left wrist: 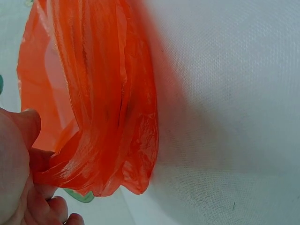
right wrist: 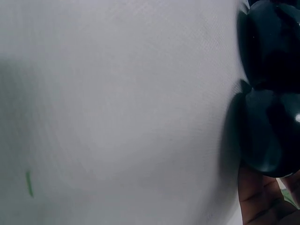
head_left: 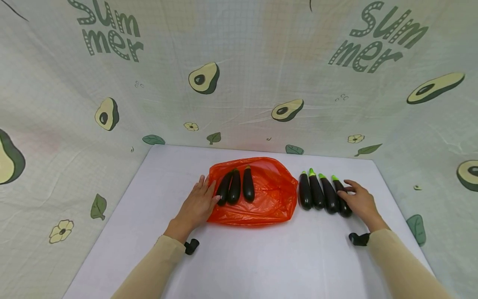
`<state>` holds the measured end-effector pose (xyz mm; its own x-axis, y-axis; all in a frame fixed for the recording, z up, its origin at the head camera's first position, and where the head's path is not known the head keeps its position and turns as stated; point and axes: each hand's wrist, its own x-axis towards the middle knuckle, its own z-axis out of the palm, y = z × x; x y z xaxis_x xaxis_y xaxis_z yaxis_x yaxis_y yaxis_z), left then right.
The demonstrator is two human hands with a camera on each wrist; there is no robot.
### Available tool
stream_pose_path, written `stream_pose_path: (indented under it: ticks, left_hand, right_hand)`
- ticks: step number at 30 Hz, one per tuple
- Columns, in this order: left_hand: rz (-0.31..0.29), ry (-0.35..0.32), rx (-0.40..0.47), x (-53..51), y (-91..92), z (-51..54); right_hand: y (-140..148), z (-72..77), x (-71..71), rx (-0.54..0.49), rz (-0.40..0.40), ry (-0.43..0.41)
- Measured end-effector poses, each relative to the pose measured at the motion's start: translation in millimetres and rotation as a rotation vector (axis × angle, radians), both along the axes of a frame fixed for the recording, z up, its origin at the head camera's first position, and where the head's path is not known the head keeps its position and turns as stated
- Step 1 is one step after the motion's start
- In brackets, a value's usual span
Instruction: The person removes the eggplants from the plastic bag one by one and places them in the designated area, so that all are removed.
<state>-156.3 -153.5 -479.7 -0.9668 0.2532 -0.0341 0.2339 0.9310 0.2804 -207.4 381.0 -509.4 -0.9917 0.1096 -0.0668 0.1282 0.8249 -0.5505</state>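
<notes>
A red plastic bag (head_left: 274,207) lies spread on the table, with three dark eggplants (head_left: 234,189) on its left part. At the bag's left edge, my left hand (head_left: 198,203) holds the rim, its thumb on the inner side. The left wrist view shows the bag's gathered plastic (left wrist: 103,117) running between thumb and fingers. Right of the bag, several eggplants with green stem ends lie side by side. My right hand (head_left: 360,203) grips the rightmost eggplant (head_left: 342,203). Its fingers (right wrist: 255,194) touch that eggplant's dark side in the right wrist view.
The white table (head_left: 257,257) extends in front of the bag and to both sides. A cloth backdrop (head_left: 239,50) with printed avocados and leaves surrounds it at the back and sides. The eggplant nearest the bag (head_left: 305,191) lies close to its right edge.
</notes>
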Motion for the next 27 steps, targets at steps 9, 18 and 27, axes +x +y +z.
stream_pose_path:
  ticks: [9, 18, 27]
  left_hand:
    - [-0.007, 0.012, 0.002, 0.5, -0.2, -0.7]
    - [-0.012, 0.017, -0.003, 1.1, -0.4, -1.3]
    - [-0.019, 0.024, -0.013, 0.1, -1.1, -2.8]
  right_hand:
    - [-4.0, 2.6, 2.1, -0.012, -0.021, -0.027]
    - [-5.6, 5.8, 4.2, -0.019, -0.053, -0.064]
    - [-9.2, 9.2, 3.4, -0.018, -0.104, 0.024]
